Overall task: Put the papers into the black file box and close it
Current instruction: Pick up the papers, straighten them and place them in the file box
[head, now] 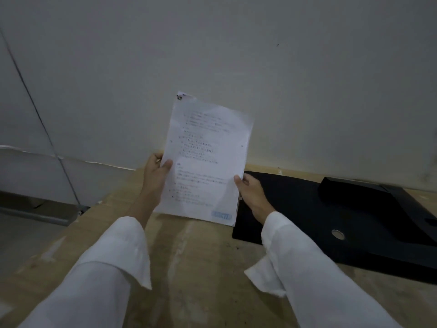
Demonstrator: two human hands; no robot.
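1. Plain grey wall [236,55] behind; worn tan table [201,256] below, set against it.
2. Papers [208,159]: a stapled or clipped sheaf, held upright above the table, lower edge near the surface, just left of the box.
3. Left hand [156,174] grips the sheaf's left edge, thumb on the front. Right hand [250,192] grips the right edge low down, fingers behind.
4. Black file box [331,214] lies flat on the table to the right, apparently opened out, its raised spine section at the far right. Whether anything lies inside cannot be told.
5. Judgement: early stage. Papers not yet in the box; insertion and closing both remain.
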